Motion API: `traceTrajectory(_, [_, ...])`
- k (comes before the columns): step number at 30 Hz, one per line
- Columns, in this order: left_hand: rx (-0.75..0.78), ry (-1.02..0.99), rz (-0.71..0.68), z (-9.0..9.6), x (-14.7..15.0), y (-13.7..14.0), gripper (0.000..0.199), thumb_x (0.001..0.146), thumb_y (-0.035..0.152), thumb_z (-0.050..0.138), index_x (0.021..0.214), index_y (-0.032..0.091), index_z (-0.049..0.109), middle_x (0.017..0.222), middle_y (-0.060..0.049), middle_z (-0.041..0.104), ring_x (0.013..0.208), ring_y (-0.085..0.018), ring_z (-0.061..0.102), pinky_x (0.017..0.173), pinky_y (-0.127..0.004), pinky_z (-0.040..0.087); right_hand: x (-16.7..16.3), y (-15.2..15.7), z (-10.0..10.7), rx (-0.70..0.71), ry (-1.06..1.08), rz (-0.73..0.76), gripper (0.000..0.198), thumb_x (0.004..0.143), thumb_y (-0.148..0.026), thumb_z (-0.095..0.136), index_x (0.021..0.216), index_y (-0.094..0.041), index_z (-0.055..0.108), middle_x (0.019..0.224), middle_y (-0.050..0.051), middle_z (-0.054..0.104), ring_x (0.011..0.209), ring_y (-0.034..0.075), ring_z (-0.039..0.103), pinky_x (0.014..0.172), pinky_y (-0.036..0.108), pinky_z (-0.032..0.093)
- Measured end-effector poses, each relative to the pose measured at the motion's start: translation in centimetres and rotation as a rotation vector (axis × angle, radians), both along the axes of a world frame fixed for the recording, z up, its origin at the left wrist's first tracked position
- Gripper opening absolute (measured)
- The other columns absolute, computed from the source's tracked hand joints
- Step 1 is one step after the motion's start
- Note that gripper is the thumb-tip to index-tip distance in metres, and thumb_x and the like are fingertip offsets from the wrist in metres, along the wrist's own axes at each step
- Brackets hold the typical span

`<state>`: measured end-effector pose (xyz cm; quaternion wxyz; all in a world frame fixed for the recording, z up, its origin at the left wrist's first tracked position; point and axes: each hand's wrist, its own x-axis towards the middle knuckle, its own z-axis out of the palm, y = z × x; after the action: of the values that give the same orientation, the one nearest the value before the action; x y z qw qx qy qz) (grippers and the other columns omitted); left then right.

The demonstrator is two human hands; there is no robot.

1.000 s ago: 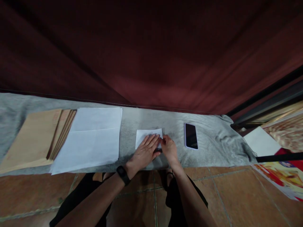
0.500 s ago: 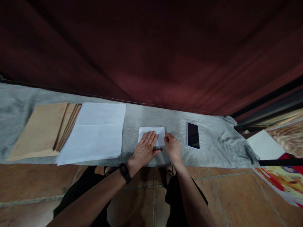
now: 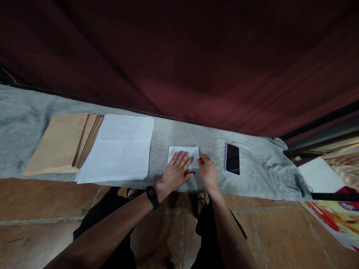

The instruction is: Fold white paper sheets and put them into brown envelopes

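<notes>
So the small folded-looking white paper [image 3: 193, 150] is on the grey cloth [image 3: 179, 131], between the white sheets [image 3: 120, 149] and the phone [image 3: 232, 159]. Left hand [image 3: 176, 172] is flat on it, fingers spread, gripping nothing. Right hand [image 3: 206, 171] has its fingers curled in at the paper's right edge, can't tell if they're actually pinching it.

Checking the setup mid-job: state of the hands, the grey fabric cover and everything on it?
Small white rectangular paper: flat, partly covered
Left hand: fingers spread, palm down on that paper
Right hand: fingers curled at the paper's edge, grip unclear
Large white paper sheets: stacked flat, top creased across
Brown paper envelopes: stacked, fanned out
Purple-edged rectangular phone: face up, screen dark
Grey fabric cover: spread, wrinkled at right
</notes>
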<state>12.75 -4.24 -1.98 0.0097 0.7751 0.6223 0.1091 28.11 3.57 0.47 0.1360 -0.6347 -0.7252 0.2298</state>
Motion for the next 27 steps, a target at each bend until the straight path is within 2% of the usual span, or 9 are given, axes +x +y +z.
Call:
traceTrajectory(12, [0.018, -0.052, 0.021, -0.9, -0.1, -0.2, 0.064, 0.105, 0.052, 0.04, 0.16, 0.02, 0.038, 0.168, -0.01, 0.036, 0.159, -0.028, 0.026, 0.13, -0.057, 0.015, 0.0, 0.4, 0.0, 0.012, -0.05, -0.005, 0.029, 0.101, -0.021, 0.051, 0.12, -0.02, 0.071, 0.111, 0.009, 0.077, 0.102, 0.022, 0.072, 0.089, 0.029, 0.05])
traceTrajectory(19, [0.05, -0.065, 0.099, -1.3, -0.3, -0.3, 0.065, 0.105, 0.047, 0.041, 0.158, 0.009, 0.039, 0.167, -0.019, 0.035, 0.158, -0.029, 0.027, 0.129, -0.052, 0.024, -0.1, 0.1, 0.2, 0.031, -0.092, -0.001, 0.028, 0.102, -0.022, 0.051, 0.123, -0.022, 0.069, 0.111, 0.008, 0.077, 0.101, 0.022, 0.072, 0.086, 0.029, 0.049])
traceTrajectory(27, [0.004, -0.068, 0.081, -0.7, -1.0, 0.5, 0.059, 0.104, 0.039, 0.044, 0.156, 0.01, 0.043, 0.166, -0.017, 0.038, 0.156, -0.029, 0.033, 0.128, -0.05, 0.028, -1.0, -0.8, -0.1, 0.166, -0.137, 0.087, 0.034, 0.103, -0.02, 0.045, 0.13, -0.019, 0.066, 0.123, 0.013, 0.069, 0.113, 0.024, 0.066, 0.095, 0.031, 0.048])
